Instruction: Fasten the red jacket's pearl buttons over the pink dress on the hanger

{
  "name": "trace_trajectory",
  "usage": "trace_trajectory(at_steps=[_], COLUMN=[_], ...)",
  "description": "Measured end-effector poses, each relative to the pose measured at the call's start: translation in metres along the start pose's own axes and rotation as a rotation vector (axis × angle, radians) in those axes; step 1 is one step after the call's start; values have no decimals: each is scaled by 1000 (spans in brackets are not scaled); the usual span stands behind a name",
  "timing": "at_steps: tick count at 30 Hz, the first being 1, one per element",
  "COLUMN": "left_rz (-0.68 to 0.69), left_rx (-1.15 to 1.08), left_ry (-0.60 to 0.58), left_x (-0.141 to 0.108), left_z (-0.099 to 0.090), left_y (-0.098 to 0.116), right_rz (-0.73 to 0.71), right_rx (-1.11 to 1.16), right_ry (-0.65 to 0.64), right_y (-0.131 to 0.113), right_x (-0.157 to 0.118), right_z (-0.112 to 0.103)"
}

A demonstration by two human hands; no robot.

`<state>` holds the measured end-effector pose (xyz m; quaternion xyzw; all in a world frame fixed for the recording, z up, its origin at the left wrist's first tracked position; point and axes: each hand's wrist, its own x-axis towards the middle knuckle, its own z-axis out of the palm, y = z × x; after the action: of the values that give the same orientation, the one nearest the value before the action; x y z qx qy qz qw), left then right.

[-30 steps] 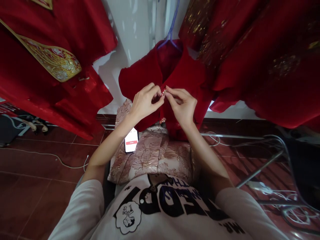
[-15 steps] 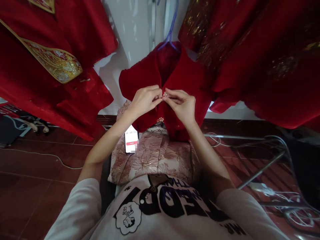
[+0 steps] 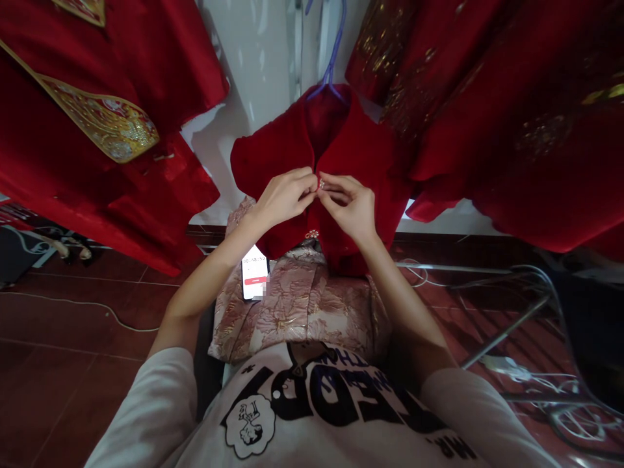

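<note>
At the centre of the frame, the left hand (image 3: 285, 195) and right hand (image 3: 348, 205) meet at the front of a small red velvet jacket (image 3: 358, 146) on a purple hanger (image 3: 334, 58), each pinching a front edge beside a jewelled button (image 3: 321, 184); fastening seems underway. A second button (image 3: 312, 234) sits lower down. A phone (image 3: 255, 273) lies on pink brocade fabric (image 3: 302, 302) below, with red garments (image 3: 511, 110) crowding both sides.
</note>
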<state>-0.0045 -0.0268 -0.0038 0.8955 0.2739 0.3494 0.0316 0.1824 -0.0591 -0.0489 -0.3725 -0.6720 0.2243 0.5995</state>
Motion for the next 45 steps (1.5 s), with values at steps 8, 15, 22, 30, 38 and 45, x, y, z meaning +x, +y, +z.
trace_trajectory(at_steps=[8, 15, 22, 30, 38, 45], left_rz=[-54, -218, -336, -365, -437, -506], left_rx=[-278, -224, -311, -441, -544, -562], left_ry=[-2, 128, 54, 27, 82, 72], left_x=[-19, -69, -95, -95, -89, -88], left_z=[19, 11, 5, 13, 10, 2], left_y=[0, -28, -48, -48, -50, -43], right_rz=[-111, 103, 56, 115, 33, 208], right_rx=[-241, -296, -291, 48, -6, 44], right_ry=[-280, -452, -129, -495, -543, -490], right_y=[-3, 4, -20, -86, -29, 7], right_x=[1, 6, 12, -8, -8, -12], right_z=[-15, -80, -111, -73, -3, 18])
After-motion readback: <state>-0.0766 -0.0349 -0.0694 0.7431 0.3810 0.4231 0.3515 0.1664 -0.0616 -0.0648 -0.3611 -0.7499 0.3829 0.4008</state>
